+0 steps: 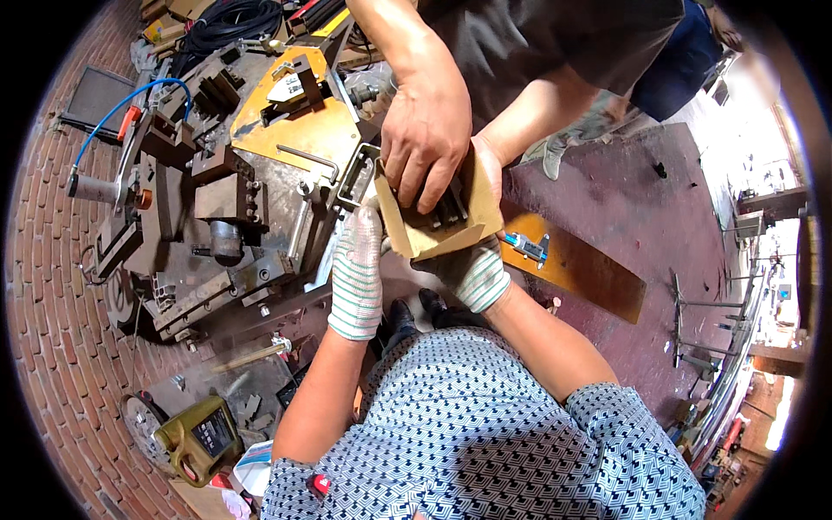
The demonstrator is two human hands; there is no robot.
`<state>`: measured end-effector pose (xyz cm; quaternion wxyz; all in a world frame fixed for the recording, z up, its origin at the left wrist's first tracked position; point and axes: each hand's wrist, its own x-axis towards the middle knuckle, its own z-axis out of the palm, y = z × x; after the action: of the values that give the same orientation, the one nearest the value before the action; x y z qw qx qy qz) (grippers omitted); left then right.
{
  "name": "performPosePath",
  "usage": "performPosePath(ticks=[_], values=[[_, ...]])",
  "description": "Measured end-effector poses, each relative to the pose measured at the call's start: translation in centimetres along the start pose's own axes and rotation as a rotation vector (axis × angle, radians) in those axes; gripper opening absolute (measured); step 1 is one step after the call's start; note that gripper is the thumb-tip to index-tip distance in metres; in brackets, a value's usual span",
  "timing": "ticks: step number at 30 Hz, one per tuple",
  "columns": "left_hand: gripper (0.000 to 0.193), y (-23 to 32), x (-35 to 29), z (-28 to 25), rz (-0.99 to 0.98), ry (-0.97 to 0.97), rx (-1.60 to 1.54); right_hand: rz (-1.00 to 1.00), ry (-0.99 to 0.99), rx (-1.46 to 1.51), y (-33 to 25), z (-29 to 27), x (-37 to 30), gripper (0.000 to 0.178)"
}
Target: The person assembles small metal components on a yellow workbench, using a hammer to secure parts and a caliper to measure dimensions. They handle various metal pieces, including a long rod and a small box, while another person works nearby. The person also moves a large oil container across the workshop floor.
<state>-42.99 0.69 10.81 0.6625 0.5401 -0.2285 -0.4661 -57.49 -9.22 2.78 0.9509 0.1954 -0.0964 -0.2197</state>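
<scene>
An open cardboard box (444, 243) is held up in front of me, with dark metal pieces (451, 208) inside. My right hand (482, 274), in a white striped knit glove, supports it from below; its fingers are mostly hidden under the box. Beside the box's left wall is my left hand (357, 273), gloved the same way, fingers stretched upward. Whether it touches the box I cannot tell. Another person's hand (426, 130) reaches into the box from above, and that person's other hand (490, 173) lies along its right side.
To the left stands a cluttered metal workbench (247, 299) with blocks, a yellow plate (338, 134) and a bent metal rod (308, 158). A digital caliper (527, 248) rests on an orange-brown strip (598, 277) at right. An olive jug (204, 442) is at lower left.
</scene>
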Motion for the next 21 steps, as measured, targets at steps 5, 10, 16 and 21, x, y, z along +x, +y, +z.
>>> performPosePath(ticks=[5,10,16,21], values=[[0.064,0.2,-0.9,1.0,0.005,-0.031,-0.073,-0.263,0.319,-0.601,1.2,3.4,-0.4,0.071],[0.068,-2.3,-1.3,-0.9,-0.082,-0.099,-0.049,-0.265,0.466,-0.761,0.3,7.0,-1.8,0.07],[0.061,-7.7,-3.3,-4.3,-0.178,-0.065,0.046,-0.496,0.535,-1.129,-2.4,6.9,-6.1,0.065],[0.043,-13.4,-6.4,-9.6,-0.314,0.106,0.184,-0.815,0.892,-1.564,-4.4,6.7,-11.0,0.041]])
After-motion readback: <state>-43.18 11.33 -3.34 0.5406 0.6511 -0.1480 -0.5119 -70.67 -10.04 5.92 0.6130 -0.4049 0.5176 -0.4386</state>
